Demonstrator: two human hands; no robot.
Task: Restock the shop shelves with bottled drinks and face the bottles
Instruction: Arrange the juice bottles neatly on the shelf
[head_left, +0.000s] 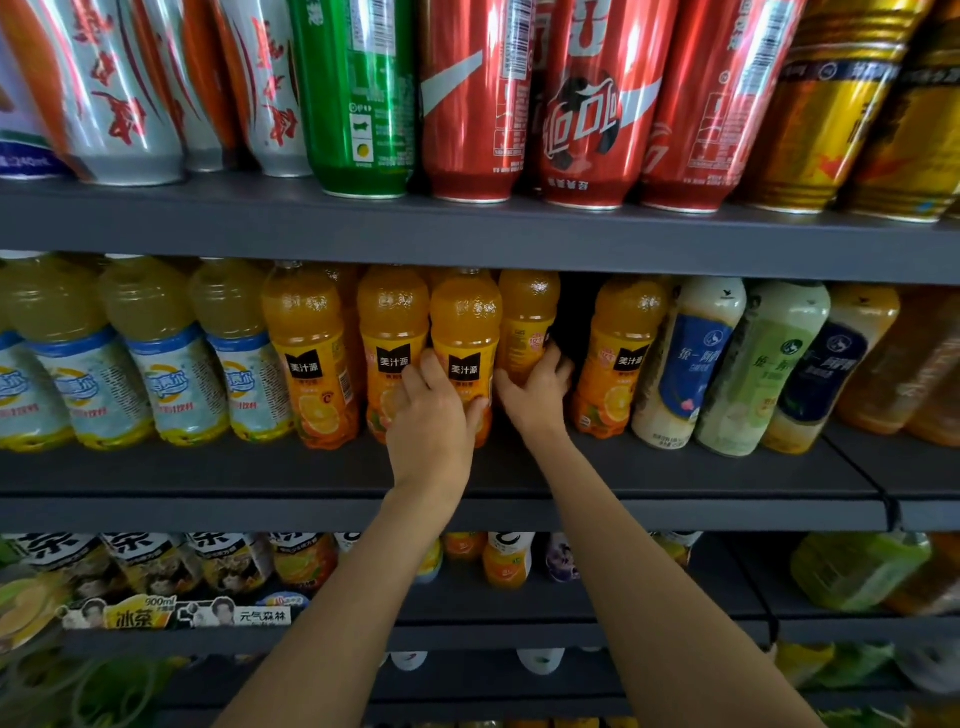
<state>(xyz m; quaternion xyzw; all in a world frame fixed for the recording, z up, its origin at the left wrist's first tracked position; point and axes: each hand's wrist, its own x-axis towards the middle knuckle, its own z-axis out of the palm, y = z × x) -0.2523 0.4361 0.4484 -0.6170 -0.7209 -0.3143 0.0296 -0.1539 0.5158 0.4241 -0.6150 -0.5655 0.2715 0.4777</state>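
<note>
Facing is underway on the dark grey metal middle shelf (675, 470): the left hand (431, 421) curls its fingers round a dimpled, glossy orange plastic juice bottle (464, 332) whose black label patch looks forward. Just right of those fingers, the right hand (537, 389) wraps a set-back orange bottle (527, 317) showing its label's side. Beyond the right fingertips a dark gap remains, so, I judge, turning and filling are left.
</note>
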